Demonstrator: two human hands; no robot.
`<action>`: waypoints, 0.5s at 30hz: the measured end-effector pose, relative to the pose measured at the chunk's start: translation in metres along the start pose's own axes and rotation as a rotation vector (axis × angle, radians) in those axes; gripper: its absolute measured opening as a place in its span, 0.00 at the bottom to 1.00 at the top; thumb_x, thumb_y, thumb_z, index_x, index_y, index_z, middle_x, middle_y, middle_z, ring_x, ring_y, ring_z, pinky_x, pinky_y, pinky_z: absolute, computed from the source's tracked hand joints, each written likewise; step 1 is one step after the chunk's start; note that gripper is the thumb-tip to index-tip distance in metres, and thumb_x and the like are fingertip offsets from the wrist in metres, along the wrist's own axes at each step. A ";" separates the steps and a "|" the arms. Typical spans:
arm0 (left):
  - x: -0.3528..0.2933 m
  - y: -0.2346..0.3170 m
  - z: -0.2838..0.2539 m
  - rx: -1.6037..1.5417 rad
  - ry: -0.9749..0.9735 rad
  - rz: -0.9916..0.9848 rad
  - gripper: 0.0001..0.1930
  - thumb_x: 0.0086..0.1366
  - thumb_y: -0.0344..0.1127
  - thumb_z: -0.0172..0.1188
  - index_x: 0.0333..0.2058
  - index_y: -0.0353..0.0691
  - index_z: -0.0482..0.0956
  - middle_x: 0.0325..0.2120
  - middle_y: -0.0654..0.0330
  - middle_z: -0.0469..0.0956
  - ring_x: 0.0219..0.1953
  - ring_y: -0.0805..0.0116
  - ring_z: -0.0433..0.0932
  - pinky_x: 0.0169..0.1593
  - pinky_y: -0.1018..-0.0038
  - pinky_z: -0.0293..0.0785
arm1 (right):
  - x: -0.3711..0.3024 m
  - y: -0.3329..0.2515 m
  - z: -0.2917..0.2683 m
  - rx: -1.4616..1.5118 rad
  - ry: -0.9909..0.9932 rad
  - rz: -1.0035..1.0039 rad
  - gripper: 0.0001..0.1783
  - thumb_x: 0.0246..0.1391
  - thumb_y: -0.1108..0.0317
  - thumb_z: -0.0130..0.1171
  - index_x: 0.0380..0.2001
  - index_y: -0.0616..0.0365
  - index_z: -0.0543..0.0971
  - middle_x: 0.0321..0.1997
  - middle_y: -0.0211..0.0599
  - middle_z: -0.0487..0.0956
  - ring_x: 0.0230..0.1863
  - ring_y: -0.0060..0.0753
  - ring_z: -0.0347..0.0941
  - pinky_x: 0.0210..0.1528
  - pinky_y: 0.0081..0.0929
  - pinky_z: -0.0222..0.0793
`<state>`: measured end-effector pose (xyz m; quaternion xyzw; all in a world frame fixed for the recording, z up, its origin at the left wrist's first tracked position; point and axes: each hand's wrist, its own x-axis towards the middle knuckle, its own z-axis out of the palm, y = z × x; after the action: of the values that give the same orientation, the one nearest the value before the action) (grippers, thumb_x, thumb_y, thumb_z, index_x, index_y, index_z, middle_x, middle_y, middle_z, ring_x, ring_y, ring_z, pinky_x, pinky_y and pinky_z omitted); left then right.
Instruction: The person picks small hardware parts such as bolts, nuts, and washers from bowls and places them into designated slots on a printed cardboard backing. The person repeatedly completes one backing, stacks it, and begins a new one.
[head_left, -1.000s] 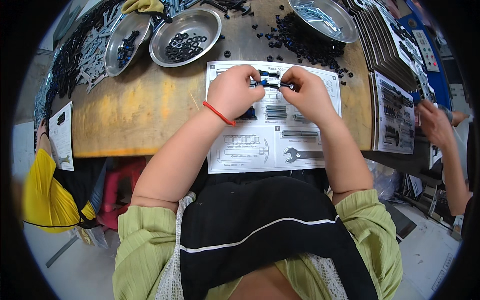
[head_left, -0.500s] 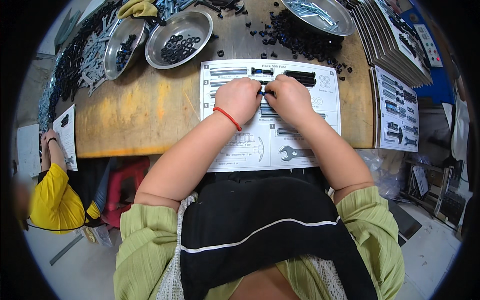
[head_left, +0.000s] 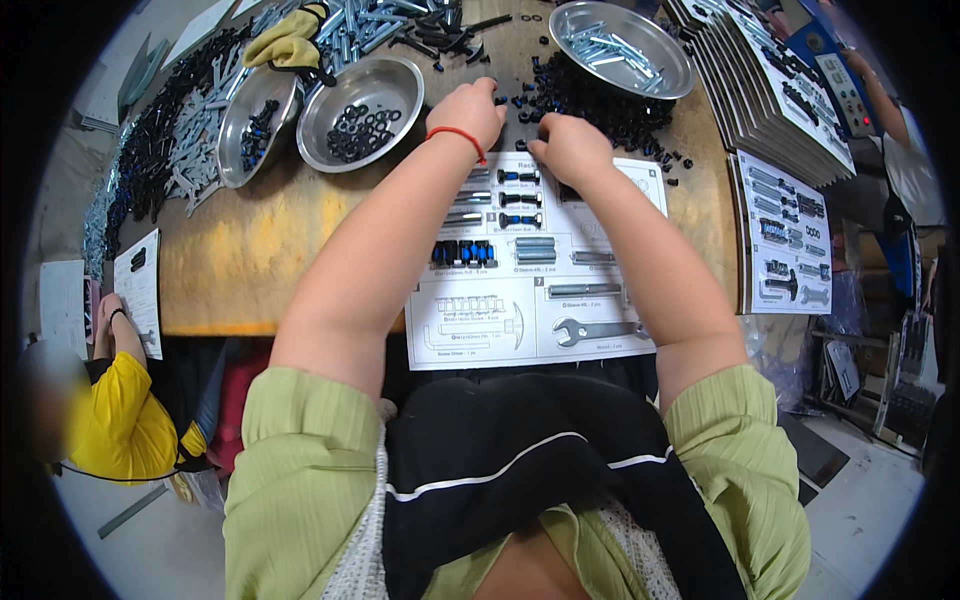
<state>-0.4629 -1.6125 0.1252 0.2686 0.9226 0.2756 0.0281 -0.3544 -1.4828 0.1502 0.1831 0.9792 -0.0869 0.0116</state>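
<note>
A wooden workbench (head_left: 250, 270) is stretching beneath a white printed sheet (head_left: 520, 283), which is lying partly under the forearms. A pile of black fasteners (head_left: 610, 120) is sitting just ahead of the right hand (head_left: 572, 150) and to the right of the left hand (head_left: 468, 115). Both are keeping their fingers partly curled; whether they are gripping anything, I cannot tell.

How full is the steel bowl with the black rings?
Partly full: black rings cover the near part of the steel bowl's floor, while bare metal shows toward its far side.
</note>
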 end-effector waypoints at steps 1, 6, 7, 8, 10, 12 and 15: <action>0.011 0.002 0.006 0.017 -0.015 -0.038 0.19 0.64 0.47 0.59 0.50 0.46 0.78 0.48 0.52 0.79 0.52 0.53 0.78 0.52 0.59 0.75 | 0.003 0.001 0.004 0.012 0.012 -0.024 0.13 0.50 0.58 0.62 0.36 0.53 0.81 0.39 0.41 0.83 0.44 0.47 0.79 0.44 0.43 0.75; 0.028 -0.006 0.013 0.020 -0.016 0.014 0.16 0.62 0.41 0.62 0.47 0.43 0.80 0.44 0.50 0.81 0.46 0.51 0.80 0.50 0.60 0.76 | 0.009 0.017 0.007 0.236 0.096 -0.069 0.10 0.49 0.63 0.59 0.35 0.54 0.80 0.35 0.45 0.82 0.40 0.50 0.79 0.42 0.43 0.74; 0.026 -0.004 0.011 -0.036 -0.020 -0.005 0.15 0.62 0.40 0.61 0.46 0.43 0.80 0.42 0.50 0.81 0.45 0.52 0.80 0.50 0.61 0.76 | 0.011 0.020 0.005 0.301 0.138 -0.066 0.10 0.49 0.64 0.58 0.35 0.54 0.80 0.35 0.45 0.82 0.39 0.51 0.79 0.41 0.43 0.74; 0.026 -0.002 0.007 -0.091 -0.024 -0.024 0.15 0.61 0.39 0.61 0.46 0.43 0.80 0.41 0.50 0.82 0.44 0.52 0.80 0.49 0.61 0.76 | 0.015 0.024 0.001 0.334 0.169 -0.043 0.09 0.49 0.65 0.58 0.33 0.55 0.80 0.32 0.46 0.81 0.38 0.52 0.78 0.40 0.43 0.73; 0.029 0.000 0.008 -0.196 -0.005 -0.026 0.13 0.60 0.36 0.61 0.44 0.42 0.82 0.36 0.52 0.83 0.42 0.52 0.81 0.49 0.64 0.76 | 0.027 0.028 0.002 0.288 0.280 -0.087 0.09 0.49 0.65 0.59 0.33 0.55 0.81 0.35 0.45 0.82 0.38 0.51 0.79 0.41 0.43 0.74; 0.033 -0.004 0.012 -0.238 0.038 0.012 0.13 0.60 0.36 0.62 0.43 0.42 0.83 0.37 0.51 0.83 0.43 0.52 0.81 0.49 0.64 0.76 | 0.040 0.024 0.009 0.183 0.329 -0.112 0.09 0.50 0.66 0.59 0.34 0.54 0.82 0.37 0.43 0.83 0.38 0.51 0.79 0.41 0.43 0.75; 0.042 -0.003 0.022 -0.238 0.020 0.024 0.13 0.59 0.40 0.64 0.41 0.42 0.85 0.39 0.51 0.83 0.44 0.51 0.80 0.50 0.63 0.75 | 0.049 0.005 -0.001 0.005 0.236 -0.032 0.09 0.51 0.67 0.59 0.35 0.54 0.84 0.39 0.43 0.84 0.40 0.50 0.80 0.42 0.42 0.77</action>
<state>-0.4958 -1.5828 0.1093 0.2715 0.8802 0.3864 0.0473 -0.3985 -1.4605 0.1473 0.1765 0.9763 -0.0672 -0.1057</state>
